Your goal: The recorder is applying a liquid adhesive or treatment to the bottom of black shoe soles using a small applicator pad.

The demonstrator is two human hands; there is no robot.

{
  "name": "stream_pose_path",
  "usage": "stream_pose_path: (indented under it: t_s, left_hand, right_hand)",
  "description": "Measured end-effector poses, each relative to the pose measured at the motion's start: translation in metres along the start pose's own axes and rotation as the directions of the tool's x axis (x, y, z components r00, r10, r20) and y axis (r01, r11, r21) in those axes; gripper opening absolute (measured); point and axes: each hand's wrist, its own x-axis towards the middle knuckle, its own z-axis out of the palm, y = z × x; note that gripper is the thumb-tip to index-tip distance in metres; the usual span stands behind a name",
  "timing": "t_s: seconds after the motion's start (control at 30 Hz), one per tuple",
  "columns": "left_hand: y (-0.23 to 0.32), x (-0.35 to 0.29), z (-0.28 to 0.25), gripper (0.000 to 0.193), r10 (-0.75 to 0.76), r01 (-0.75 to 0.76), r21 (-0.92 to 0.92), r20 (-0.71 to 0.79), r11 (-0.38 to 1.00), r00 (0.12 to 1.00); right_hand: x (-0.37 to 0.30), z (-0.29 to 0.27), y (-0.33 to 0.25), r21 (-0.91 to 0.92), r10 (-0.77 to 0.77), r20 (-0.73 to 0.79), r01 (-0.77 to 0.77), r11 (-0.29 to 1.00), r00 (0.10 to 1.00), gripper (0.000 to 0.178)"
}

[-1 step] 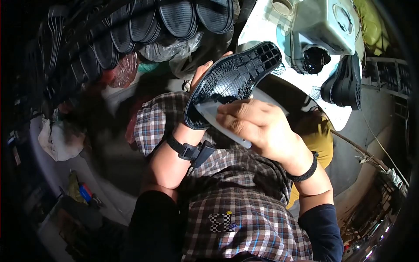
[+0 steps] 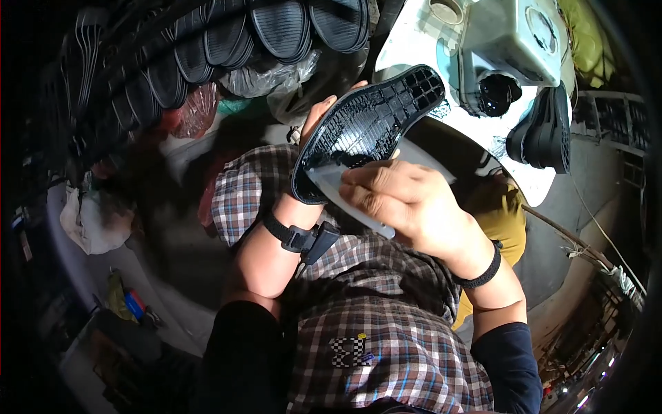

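My left hand (image 2: 318,116) is closed around the far side of a black shoe sole (image 2: 358,131), holding it tilted above my lap. Most of that hand is hidden behind the sole. The sole's gridded face is turned up and shines with what looks like a wet coating. My right hand (image 2: 407,200) grips a translucent, curved plastic scraper-like piece (image 2: 376,226), whose edge rests against the wide near end of the sole. A dark patch shows on the sole beside my right fingertips; I cannot make out what it is.
Rows of black soles (image 2: 279,31) stand at the upper left, above plastic bags (image 2: 276,76). A white table (image 2: 541,183) at the upper right bears a pale container (image 2: 514,41), a black-smeared opening or pot (image 2: 500,93) and more black soles (image 2: 541,134). A stick (image 2: 565,231) lies right.
My right hand and the plastic piece have shifted very slightly left. The sole and my left hand stay in place.
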Motion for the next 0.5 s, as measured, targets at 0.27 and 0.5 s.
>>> stream_pose_path:
  t_s: [0.27,0.5]
  left_hand:
    - [0.003,0.0,0.01,0.057,-0.137,0.136,0.023,0.116,0.991,0.984]
    - [0.009,-0.017,0.019,0.066,-0.129,0.134,-0.038,0.111,0.99,0.985]
  right_hand:
    - [-0.019,-0.019,-0.004,0.139,0.035,0.083,-0.046,0.989,0.996,0.022]
    - [-0.099,-0.024,0.028,0.603,0.52,-0.537,-0.129,0.788,0.664,0.016]
